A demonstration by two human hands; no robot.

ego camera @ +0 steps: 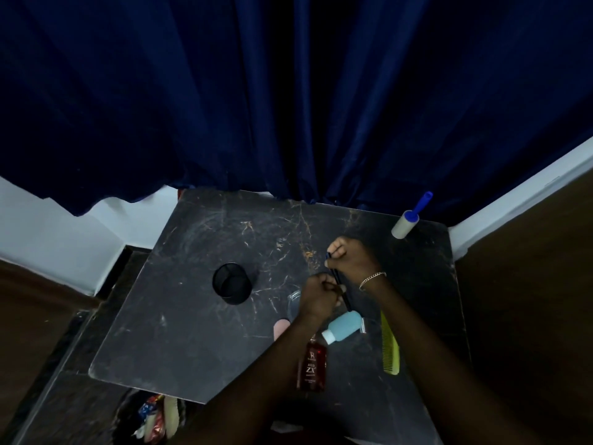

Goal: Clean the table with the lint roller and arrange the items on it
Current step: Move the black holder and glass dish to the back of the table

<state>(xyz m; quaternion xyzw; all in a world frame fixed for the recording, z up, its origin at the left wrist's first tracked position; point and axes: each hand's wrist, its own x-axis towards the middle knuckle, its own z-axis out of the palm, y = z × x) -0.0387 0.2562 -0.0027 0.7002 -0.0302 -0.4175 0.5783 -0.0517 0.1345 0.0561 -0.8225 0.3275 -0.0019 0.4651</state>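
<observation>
Both hands work together: the right hand (351, 258) and left hand (317, 292) each have a grip closed around a dark pen (338, 281). The lint roller (405, 227) lies at two o'clock on the table (179, 316). Bottles, comb (390, 345) and holder (232, 283) look unarranged.

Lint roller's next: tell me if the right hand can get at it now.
Probably not yet: the right hand and left hand both grip a dark pen. The path to the lint roller looks open.
</observation>
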